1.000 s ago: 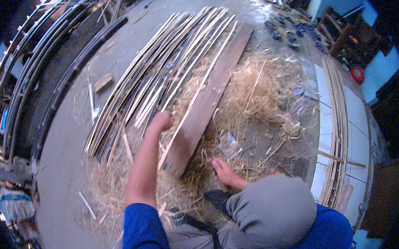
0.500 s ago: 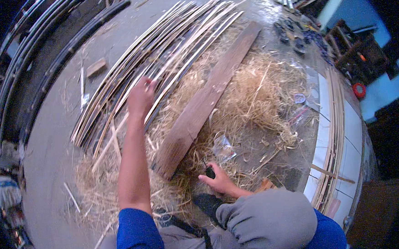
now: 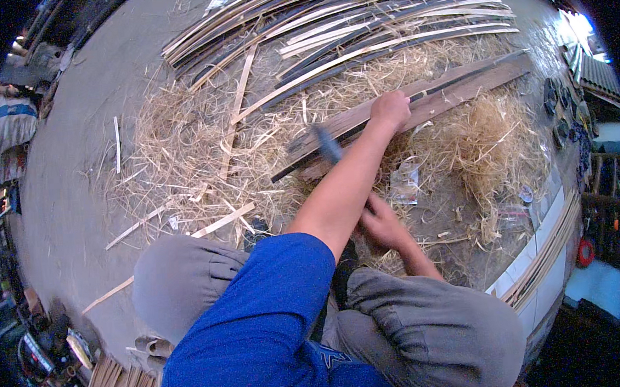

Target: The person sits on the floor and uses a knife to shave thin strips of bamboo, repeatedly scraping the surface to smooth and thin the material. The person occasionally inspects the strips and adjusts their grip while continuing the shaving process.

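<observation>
My left hand (image 3: 390, 110) is closed around a long dark split-bamboo strip (image 3: 463, 79). The strip lies lengthwise over a brown wooden plank (image 3: 455, 99), its near end jutting past the plank at the left. My left forearm crosses above my right hand (image 3: 384, 223), which sits low by my shoe with its fingers wrapped around a handle mostly hidden by that forearm. A blurred grey knife blade (image 3: 328, 146) shows on the other side of the forearm, tilted across the strip near its left end.
Split strips (image 3: 328, 33) lie in a spread bundle at the back. Pale shavings (image 3: 193, 137) cover the floor around the plank, with a heap (image 3: 488, 147) at right. A clear plastic bag (image 3: 404, 182) lies beside the plank. More strips (image 3: 541, 257) rest on white tiles.
My left hand has come from the bundle to the plank, bringing a dark strip onto it. The knife is now raised against the strip. My view has turned left.
</observation>
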Available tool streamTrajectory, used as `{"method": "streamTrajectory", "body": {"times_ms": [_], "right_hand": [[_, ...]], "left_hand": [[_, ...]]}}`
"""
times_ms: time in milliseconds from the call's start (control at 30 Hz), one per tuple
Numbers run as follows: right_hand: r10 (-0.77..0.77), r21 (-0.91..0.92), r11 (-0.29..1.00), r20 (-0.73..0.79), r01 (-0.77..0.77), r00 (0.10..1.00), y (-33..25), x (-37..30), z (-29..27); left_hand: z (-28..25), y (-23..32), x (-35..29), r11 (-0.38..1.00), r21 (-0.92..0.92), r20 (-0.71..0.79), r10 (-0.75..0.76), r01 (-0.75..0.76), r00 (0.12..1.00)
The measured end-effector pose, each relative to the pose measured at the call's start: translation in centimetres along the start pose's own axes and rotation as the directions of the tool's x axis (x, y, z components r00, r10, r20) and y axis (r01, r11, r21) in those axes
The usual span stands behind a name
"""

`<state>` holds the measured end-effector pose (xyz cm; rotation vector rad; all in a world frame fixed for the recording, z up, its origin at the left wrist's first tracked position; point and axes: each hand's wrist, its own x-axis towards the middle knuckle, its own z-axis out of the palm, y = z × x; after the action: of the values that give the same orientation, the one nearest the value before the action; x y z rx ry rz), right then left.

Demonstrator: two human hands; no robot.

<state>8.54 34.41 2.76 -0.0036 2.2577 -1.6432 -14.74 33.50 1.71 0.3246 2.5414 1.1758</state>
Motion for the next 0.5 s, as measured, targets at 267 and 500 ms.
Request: {"method": "streamTrajectory", "body": {"times_ms": [267,500], "right_hand": [[0.256,0.126,0.963,-0.154,-0.238,0.954,2.8,3.0,-3.5],[0.024,-0.125,0.992,0.336,0.019,0.941,-1.7,-2.0,4.8]], "left_hand": [[0.7,1.0,0.1,0.96,0.255,-0.055,0.137,-0.118,0.989],[0.9,0.7,-0.1,0.952,0.274,-0.064,0.162,-0.139,0.985]]}}
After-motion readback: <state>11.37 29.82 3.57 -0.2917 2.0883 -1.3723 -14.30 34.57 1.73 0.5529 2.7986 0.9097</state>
